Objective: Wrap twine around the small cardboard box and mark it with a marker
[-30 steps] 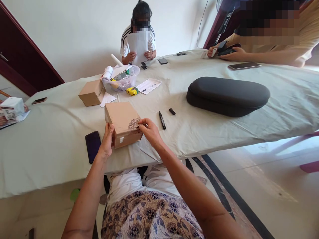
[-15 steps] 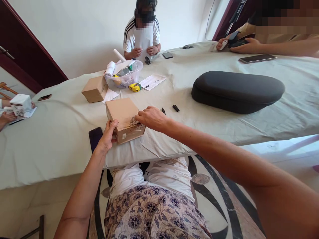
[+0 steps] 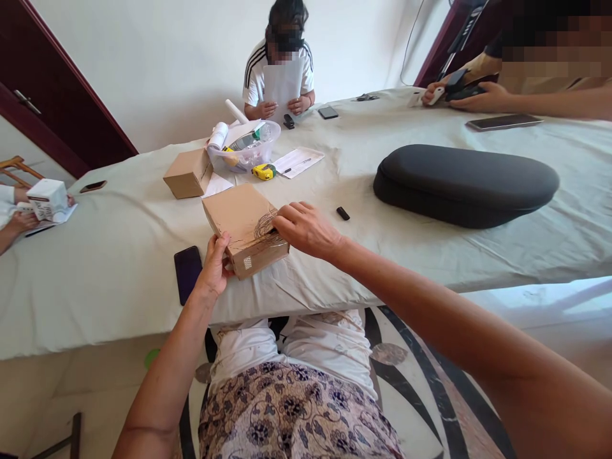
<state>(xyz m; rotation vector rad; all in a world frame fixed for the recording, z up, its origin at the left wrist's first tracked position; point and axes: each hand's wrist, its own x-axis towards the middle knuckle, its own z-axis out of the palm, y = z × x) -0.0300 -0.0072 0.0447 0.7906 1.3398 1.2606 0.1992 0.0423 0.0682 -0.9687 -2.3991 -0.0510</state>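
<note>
A brown cardboard box (image 3: 236,213) rests on the cloth near the table's front edge, slightly turned. Dark looping scribbles cover the right part of its top, by the near edge. My left hand (image 3: 216,262) grips the box at its near left corner, thumb on top. My right hand (image 3: 306,228) is closed around a black marker (image 3: 273,231), whose dark tip shows at the scribbles; the rest of it is hidden by my fingers. Right of that hand lies a small black cap (image 3: 343,213). A dark phone (image 3: 188,274) lies left of my left hand.
Behind the box are another cardboard box (image 3: 184,175), a plastic basin (image 3: 243,156) of odds and ends, a yellow tape measure (image 3: 264,171) and a printed sheet (image 3: 301,162). A large black case (image 3: 463,185) lies right. Other people sit around the table, holding things.
My right hand has shifted slightly right and turned, so the marker's tip now shows. The scribble looks denser and wider. The box has tilted slightly, still in my left hand.
</note>
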